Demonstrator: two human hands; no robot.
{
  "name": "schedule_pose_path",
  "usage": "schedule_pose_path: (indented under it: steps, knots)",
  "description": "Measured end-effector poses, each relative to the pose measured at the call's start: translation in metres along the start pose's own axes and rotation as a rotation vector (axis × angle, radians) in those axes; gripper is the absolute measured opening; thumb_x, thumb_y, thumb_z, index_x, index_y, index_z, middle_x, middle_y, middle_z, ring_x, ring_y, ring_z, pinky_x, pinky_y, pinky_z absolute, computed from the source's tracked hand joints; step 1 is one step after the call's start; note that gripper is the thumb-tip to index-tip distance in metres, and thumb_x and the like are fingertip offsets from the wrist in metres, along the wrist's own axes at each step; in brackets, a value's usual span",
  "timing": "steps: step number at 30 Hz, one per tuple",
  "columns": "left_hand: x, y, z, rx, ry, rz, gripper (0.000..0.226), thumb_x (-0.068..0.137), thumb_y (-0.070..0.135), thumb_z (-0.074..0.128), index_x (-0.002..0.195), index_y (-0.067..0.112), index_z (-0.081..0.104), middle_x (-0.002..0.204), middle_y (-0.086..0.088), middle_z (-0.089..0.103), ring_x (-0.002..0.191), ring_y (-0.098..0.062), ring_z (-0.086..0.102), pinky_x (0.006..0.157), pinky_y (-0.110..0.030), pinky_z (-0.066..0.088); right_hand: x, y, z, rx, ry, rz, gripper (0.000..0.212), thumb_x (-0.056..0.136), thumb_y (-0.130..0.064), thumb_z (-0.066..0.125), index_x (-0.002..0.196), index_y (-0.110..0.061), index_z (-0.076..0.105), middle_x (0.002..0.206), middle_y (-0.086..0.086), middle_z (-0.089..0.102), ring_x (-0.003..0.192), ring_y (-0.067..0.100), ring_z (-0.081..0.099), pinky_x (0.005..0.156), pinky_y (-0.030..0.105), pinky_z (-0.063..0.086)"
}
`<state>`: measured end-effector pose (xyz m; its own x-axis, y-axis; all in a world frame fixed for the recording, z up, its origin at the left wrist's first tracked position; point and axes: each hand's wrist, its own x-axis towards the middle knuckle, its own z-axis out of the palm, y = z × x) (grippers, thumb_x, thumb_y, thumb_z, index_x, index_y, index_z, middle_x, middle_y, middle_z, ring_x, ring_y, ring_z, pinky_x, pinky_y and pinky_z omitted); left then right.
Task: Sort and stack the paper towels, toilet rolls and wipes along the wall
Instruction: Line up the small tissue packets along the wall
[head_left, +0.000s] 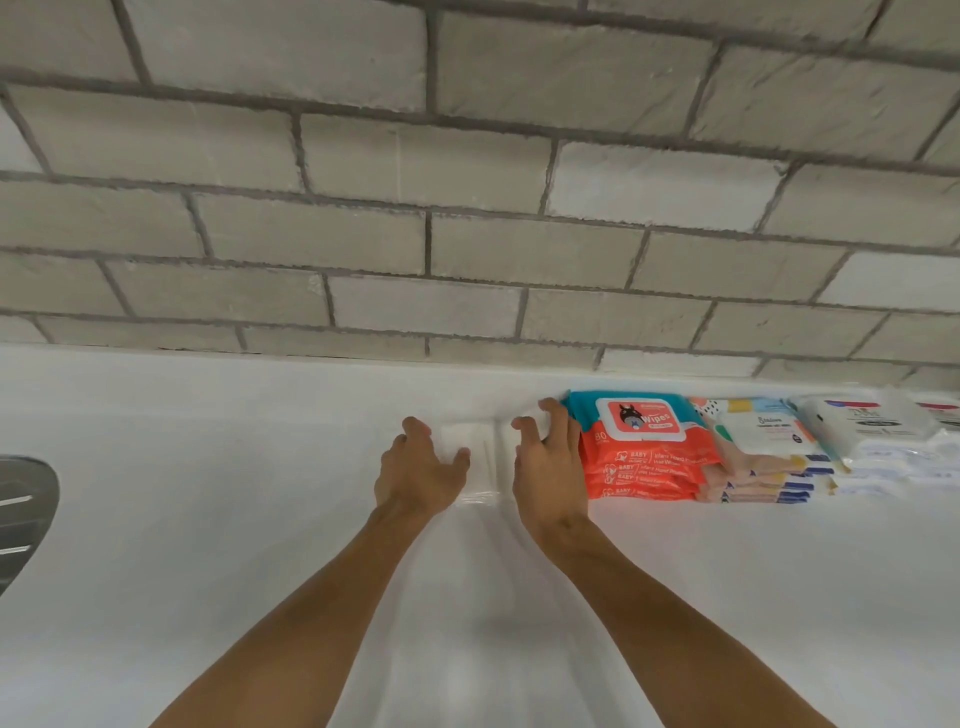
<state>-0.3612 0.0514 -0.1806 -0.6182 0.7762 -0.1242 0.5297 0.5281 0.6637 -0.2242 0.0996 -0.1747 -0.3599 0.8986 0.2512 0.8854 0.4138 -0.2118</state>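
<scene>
**Both grips on a white pack by the wall**

We are holding a white pack (483, 447) in clear wrap with both hands. It is lying flat on the white bench (208, 519), near the foot of the grey brick wall (467, 156). Our left grip (421, 467) is curling round the pack's left side, with the thumb lying over its top. Our right grip (545, 462) is grasping the right side, fingers hooking over the far corner and thumb resting on top. We cannot tell what the pack contains, as its face is washed out by the light.

Just beside our right hand, a stack of orange-and-teal baby wipes (644, 457) is sitting close to the wall. A stack of patterned wipes packs (763, 447) is sitting against its right side. Further right, a stack of white wipes packs (883, 441) is running out to the frame edge. All three stacks are forming one row along the wall.

Well apart at the far left, a curved grey metal piece (21, 509) is showing, cut off by the frame.
</scene>
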Motion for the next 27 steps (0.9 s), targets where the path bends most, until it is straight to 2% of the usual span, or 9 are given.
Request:
schedule_pose_path:
  steps: [4, 7, 10, 15, 18, 20, 22, 25, 27]
  knots:
    - [-0.002, -0.001, 0.003, -0.032, -0.011, -0.003, 0.06, 0.085, 0.054, 0.061, 0.125, 0.015, 0.039, 0.121, -0.007, 0.055, 0.108, -0.029, 0.06, 0.087, -0.044, 0.055, -0.003, 0.004, 0.004, -0.028, 0.038, 0.0, 0.05, 0.059, -0.017, 0.093, 0.105, -0.013, 0.072, 0.119, 0.013, 0.064, 0.113, 0.033, 0.061, 0.093, 0.042, 0.052]
    - [-0.003, -0.002, 0.004, -0.072, 0.001, -0.01, 0.061, 0.085, 0.052, 0.062, 0.127, 0.014, 0.04, 0.124, -0.008, 0.054, 0.11, -0.029, 0.059, 0.088, -0.041, 0.053, -0.01, 0.008, 0.005, 0.018, -0.047, -0.108, 0.033, 0.094, -0.02, 0.061, 0.125, -0.011, 0.061, 0.133, 0.01, 0.055, 0.124, 0.026, 0.051, 0.107, 0.035, 0.043]
    - [-0.005, -0.006, 0.005, -0.072, 0.003, -0.013, 0.062, 0.085, 0.05, 0.063, 0.13, 0.013, 0.043, 0.124, -0.008, 0.057, 0.113, -0.026, 0.057, 0.088, -0.035, 0.049, -0.017, 0.014, 0.007, 0.111, -0.102, -0.128, 0.034, 0.103, -0.025, 0.04, 0.129, -0.011, 0.056, 0.137, 0.007, 0.051, 0.128, 0.022, 0.046, 0.111, 0.032, 0.038]
    - [-0.01, -0.001, 0.004, -0.052, 0.021, -0.019, 0.061, 0.086, 0.055, 0.06, 0.128, 0.012, 0.051, 0.12, -0.004, 0.063, 0.108, -0.023, 0.061, 0.088, -0.031, 0.048, -0.021, 0.021, 0.002, 0.137, -0.1, -0.155, 0.035, 0.102, -0.017, 0.044, 0.135, -0.008, 0.053, 0.146, 0.01, 0.045, 0.136, 0.024, 0.04, 0.114, 0.031, 0.032]
    - [-0.016, 0.003, 0.002, -0.11, 0.047, -0.071, 0.062, 0.089, 0.058, 0.055, 0.13, 0.012, 0.052, 0.116, -0.003, 0.065, 0.108, -0.023, 0.061, 0.09, -0.033, 0.048, -0.037, 0.014, 0.003, 0.269, 0.037, -0.176, 0.022, 0.092, -0.005, 0.058, 0.111, -0.004, 0.068, 0.12, 0.014, 0.063, 0.114, 0.028, 0.059, 0.098, 0.031, 0.047]
    - [-0.017, 0.003, 0.001, -0.157, 0.064, -0.093, 0.058, 0.093, 0.051, 0.053, 0.133, 0.009, 0.051, 0.114, -0.004, 0.067, 0.109, -0.024, 0.062, 0.094, -0.035, 0.047, -0.056, 0.006, 0.0, 0.455, 0.104, -0.083, 0.014, 0.085, 0.0, 0.063, 0.095, -0.005, 0.072, 0.096, 0.008, 0.069, 0.089, 0.021, 0.065, 0.081, 0.017, 0.049]
    - [-0.021, 0.003, -0.001, -0.18, 0.078, -0.115, 0.054, 0.095, 0.043, 0.053, 0.134, 0.006, 0.051, 0.113, -0.006, 0.069, 0.111, -0.025, 0.061, 0.097, -0.034, 0.046, -0.07, -0.001, -0.006, 0.571, 0.002, 0.054, 0.015, 0.088, -0.005, 0.059, 0.094, -0.008, 0.072, 0.089, 0.004, 0.071, 0.083, 0.018, 0.066, 0.072, 0.001, 0.038]
    - [-0.028, 0.001, -0.003, -0.188, 0.069, -0.148, 0.053, 0.095, 0.039, 0.056, 0.135, 0.006, 0.052, 0.113, -0.004, 0.07, 0.113, -0.024, 0.061, 0.098, -0.03, 0.044, -0.078, -0.012, -0.003, 0.698, -0.149, 0.255, 0.023, 0.092, -0.014, 0.057, 0.111, -0.005, 0.068, 0.103, 0.008, 0.071, 0.099, 0.023, 0.066, 0.085, 0.011, 0.039]
    - [-0.033, 0.004, -0.003, -0.201, 0.058, -0.173, 0.053, 0.093, 0.04, 0.057, 0.134, 0.006, 0.053, 0.114, -0.004, 0.069, 0.115, -0.023, 0.06, 0.098, -0.028, 0.043, -0.075, -0.018, -0.004, 0.785, -0.16, 0.338, 0.019, 0.092, -0.015, 0.057, 0.107, -0.007, 0.066, 0.098, 0.008, 0.07, 0.095, 0.026, 0.065, 0.085, 0.02, 0.041]
